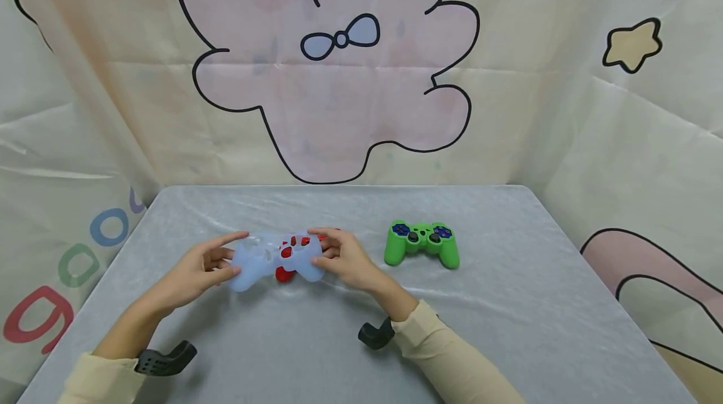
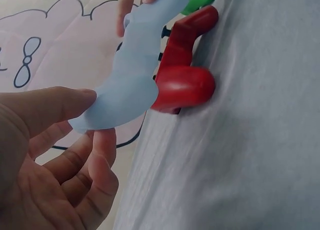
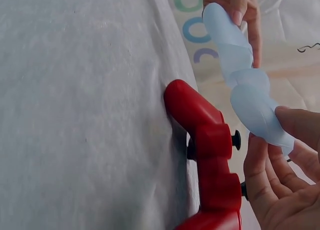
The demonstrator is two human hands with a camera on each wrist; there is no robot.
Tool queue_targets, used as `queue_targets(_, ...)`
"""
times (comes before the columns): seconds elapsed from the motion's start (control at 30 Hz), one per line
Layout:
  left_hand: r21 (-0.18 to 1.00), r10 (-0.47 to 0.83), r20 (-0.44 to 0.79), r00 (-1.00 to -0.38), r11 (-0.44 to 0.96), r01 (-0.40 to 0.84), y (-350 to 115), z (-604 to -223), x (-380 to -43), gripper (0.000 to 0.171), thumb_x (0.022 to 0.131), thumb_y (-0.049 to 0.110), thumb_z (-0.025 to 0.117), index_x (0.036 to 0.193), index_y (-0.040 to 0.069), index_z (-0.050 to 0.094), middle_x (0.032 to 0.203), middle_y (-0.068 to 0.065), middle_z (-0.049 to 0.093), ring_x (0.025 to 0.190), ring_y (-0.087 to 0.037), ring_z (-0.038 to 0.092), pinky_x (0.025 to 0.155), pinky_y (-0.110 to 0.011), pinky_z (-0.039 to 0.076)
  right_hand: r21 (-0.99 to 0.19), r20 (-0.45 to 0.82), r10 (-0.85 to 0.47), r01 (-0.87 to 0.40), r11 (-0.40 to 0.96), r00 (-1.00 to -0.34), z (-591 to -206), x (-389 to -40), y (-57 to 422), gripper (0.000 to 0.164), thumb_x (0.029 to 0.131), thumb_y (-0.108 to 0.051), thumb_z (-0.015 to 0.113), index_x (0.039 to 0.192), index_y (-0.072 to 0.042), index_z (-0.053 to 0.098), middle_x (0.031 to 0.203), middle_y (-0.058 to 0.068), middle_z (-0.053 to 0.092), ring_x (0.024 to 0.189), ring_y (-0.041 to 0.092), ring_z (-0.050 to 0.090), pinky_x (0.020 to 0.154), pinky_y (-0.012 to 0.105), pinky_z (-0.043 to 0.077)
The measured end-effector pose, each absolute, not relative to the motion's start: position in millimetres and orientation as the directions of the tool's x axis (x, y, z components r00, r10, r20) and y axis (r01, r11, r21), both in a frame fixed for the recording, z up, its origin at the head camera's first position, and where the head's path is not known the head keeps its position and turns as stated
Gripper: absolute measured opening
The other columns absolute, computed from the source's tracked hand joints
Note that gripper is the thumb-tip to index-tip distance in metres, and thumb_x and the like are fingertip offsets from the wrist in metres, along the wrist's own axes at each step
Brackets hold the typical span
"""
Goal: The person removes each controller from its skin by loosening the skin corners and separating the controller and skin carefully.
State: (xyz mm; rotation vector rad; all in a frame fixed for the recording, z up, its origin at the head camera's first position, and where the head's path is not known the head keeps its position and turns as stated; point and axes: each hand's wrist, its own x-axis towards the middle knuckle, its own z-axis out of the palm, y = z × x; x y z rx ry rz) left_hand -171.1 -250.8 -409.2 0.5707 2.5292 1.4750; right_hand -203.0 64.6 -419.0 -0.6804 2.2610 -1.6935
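Note:
A pale blue translucent silicone controller cover [image 1: 254, 260] is stretched between both hands over the table. My left hand [image 1: 198, 269] pinches its left end between thumb and fingers. At the opposite end, my right hand [image 1: 350, 260] pinches the cover the same way. Beneath it lies a red game controller [image 2: 187, 85], partly hidden in the head view, with red showing through the cover's openings. A gap shows between cover and red controller [image 3: 212, 140] in the right wrist view.
To the right of the hands, a green game controller [image 1: 422, 244] with blue buttons and black sticks lies on the grey cloth-covered table [image 1: 508, 329]. A printed curtain [image 1: 536, 109] hangs behind the table and at both sides. Black devices [image 1: 166, 360] sit at both wrists.

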Motion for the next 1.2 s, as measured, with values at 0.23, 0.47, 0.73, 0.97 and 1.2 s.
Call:
queue_targets(0.23, 0.850, 0.369, 0.036, -0.929, 0.477, 0.223, -264, -404, -167, 0.062, 0.099, 0.018, 0.066, 0.154, 0.008, 0.040, 0.122, -0.023, 0.061, 0.095, -0.001, 0.062, 0.072, -0.025, 0.054, -0.951, 0.099, -0.497, -0.228, 0.207, -0.862, -418, -202, 52, 0.054, 0.091, 0.005, 0.070, 0.142, 0.001, 0.054, 0.107, 0.026, 0.066, 0.078, 0.008, 0.062, 0.072, 0.015, 0.052)
queue_targets(0.47, 0.849, 0.355, 0.030, -0.935, 0.485, 0.211, -278, -410, -162, 0.062, 0.099, 0.018, 0.065, 0.155, 0.009, 0.039, 0.122, -0.016, 0.059, 0.099, 0.002, 0.060, 0.075, -0.025, 0.054, -0.962, 0.070, -0.499, -0.191, 0.197, -0.864, -420, -197, 41, 0.054, 0.091, 0.003, 0.069, 0.142, -0.001, 0.054, 0.109, 0.025, 0.068, 0.081, 0.011, 0.067, 0.078, 0.019, 0.056)
queue_targets(0.73, 0.838, 0.369, 0.046, -0.928, 0.492, 0.237, -297, -411, -156, 0.061, 0.100, 0.014, 0.063, 0.156, 0.013, 0.039, 0.123, -0.004, 0.063, 0.102, 0.005, 0.060, 0.074, -0.027, 0.055, -0.961, 0.073, -0.512, -0.198, 0.193, -0.856, -419, -192, 25, 0.053, 0.091, 0.002, 0.070, 0.142, 0.000, 0.054, 0.109, 0.024, 0.069, 0.084, 0.015, 0.069, 0.081, 0.020, 0.057)
queue_targets(0.97, 0.799, 0.368, 0.046, -0.929, 0.544, 0.256, -312, -408, -156, 0.058, 0.100, 0.018, 0.063, 0.155, 0.014, 0.042, 0.131, -0.007, 0.058, 0.109, 0.012, 0.053, 0.078, -0.023, 0.054, -0.962, 0.057, -0.505, -0.184, 0.204, -0.861, -421, -192, 9, 0.054, 0.092, 0.001, 0.070, 0.144, -0.004, 0.054, 0.109, 0.018, 0.068, 0.083, 0.011, 0.066, 0.079, 0.017, 0.055)
queue_targets(1.2, 0.793, 0.378, 0.050, -0.925, 0.548, 0.267, -328, -410, -158, 0.058, 0.101, 0.015, 0.062, 0.154, 0.013, 0.042, 0.120, 0.009, 0.062, 0.104, 0.009, 0.056, 0.077, -0.021, 0.053, -0.965, 0.051, -0.494, -0.171, 0.200, -0.868, -424, -190, -6, 0.056, 0.091, 0.002, 0.071, 0.144, -0.005, 0.055, 0.107, 0.019, 0.066, 0.084, 0.015, 0.066, 0.078, 0.018, 0.056)
